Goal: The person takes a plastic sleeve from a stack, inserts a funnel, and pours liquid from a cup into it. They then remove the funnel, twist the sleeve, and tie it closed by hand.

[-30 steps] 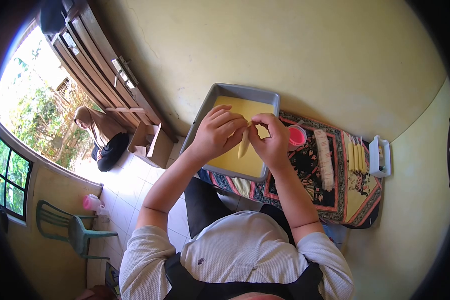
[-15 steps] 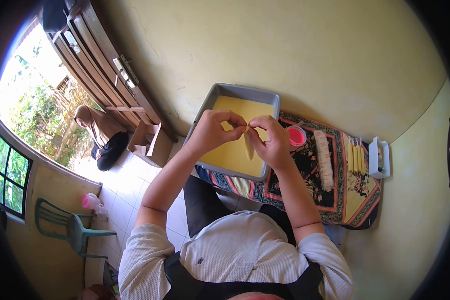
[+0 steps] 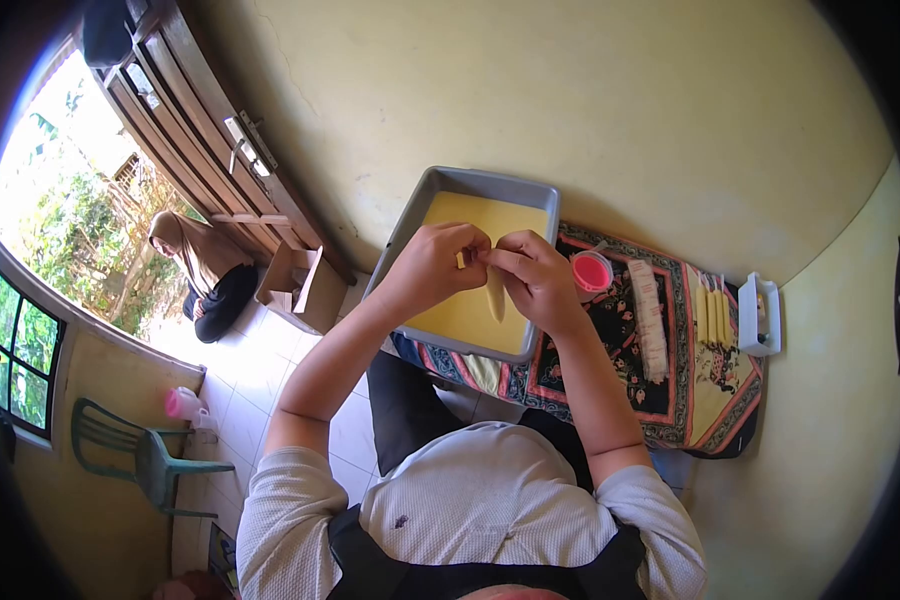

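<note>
A slim plastic bag filled with something pale yellow hangs down over the grey tub. My left hand pinches its top end, fingertips curled together. Pressed against them, the fingers and thumb of my right hand close on the same end. The exact grip at the fingertips is too small to make out. Below both hands, yellow liquid covers the inside of the tub.
On the patterned cloth stand a pink-red container, a long pack of plastic bags, several filled yellow bags and a white holder. A person sits by the door near a cardboard box. A green chair stands left.
My fingertips have drawn closer together at the bag's top, and my right fingers now reach across toward the left hand. The bag has shifted slightly left.
</note>
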Action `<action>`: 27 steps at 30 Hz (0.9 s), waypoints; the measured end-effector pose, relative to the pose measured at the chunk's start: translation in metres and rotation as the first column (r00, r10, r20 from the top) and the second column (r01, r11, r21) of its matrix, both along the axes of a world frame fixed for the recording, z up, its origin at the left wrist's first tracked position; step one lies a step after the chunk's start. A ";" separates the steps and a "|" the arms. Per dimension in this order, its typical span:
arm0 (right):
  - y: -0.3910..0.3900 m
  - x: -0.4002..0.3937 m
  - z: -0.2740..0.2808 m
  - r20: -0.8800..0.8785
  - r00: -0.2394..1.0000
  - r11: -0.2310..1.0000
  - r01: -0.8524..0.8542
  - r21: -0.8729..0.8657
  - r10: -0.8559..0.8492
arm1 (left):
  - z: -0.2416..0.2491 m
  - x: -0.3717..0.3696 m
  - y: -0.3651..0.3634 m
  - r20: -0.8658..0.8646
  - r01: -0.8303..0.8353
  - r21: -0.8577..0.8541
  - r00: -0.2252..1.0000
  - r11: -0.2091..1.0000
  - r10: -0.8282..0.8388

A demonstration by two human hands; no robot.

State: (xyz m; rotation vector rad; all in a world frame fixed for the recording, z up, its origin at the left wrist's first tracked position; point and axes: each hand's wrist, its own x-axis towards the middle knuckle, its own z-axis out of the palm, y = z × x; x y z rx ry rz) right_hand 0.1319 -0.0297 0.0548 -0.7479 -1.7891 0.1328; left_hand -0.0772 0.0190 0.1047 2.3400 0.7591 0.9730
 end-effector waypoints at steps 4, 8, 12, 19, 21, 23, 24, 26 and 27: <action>0.004 -0.002 0.002 -0.080 0.997 1.000 0.000 -0.009 -0.001 | 0.001 0.001 0.001 -0.032 -0.021 -0.206 0.999 0.978 0.014; 0.009 -0.004 -0.008 -0.264 0.960 0.986 -0.130 -0.107 0.098 | -0.020 -0.003 0.015 0.117 0.113 -0.409 0.991 0.906 -0.071; 0.003 -0.008 -0.013 -0.499 0.853 0.930 -0.293 -0.222 0.150 | -0.027 -0.005 0.014 0.191 0.133 -0.453 0.980 0.882 -0.050; 0.006 -0.009 -0.017 -0.530 0.837 0.942 -0.276 -0.192 0.138 | 0.000 0.000 -0.012 0.097 -0.014 -0.024 0.995 1.000 0.017; 0.004 -0.010 -0.015 -0.543 0.825 0.932 -0.305 -0.195 0.157 | -0.002 -0.001 -0.009 0.078 -0.045 -0.008 0.996 0.999 0.046; 0.003 -0.009 -0.015 -0.572 0.800 0.911 -0.356 -0.211 0.180 | -0.007 -0.002 -0.004 0.094 -0.050 -0.071 0.994 0.996 0.056; 0.003 -0.009 -0.015 -0.573 0.801 0.904 -0.361 -0.227 0.176 | -0.013 -0.004 0.000 0.119 -0.036 -0.142 0.991 0.989 0.053; 0.003 -0.008 -0.016 -0.574 0.802 0.891 -0.372 -0.260 0.167 | -0.017 -0.004 0.004 0.149 -0.008 -0.239 0.988 0.971 0.045; 0.004 -0.008 -0.016 -0.544 0.822 0.903 -0.352 -0.248 0.171 | -0.018 -0.004 0.005 0.155 0.004 -0.267 0.987 0.964 0.039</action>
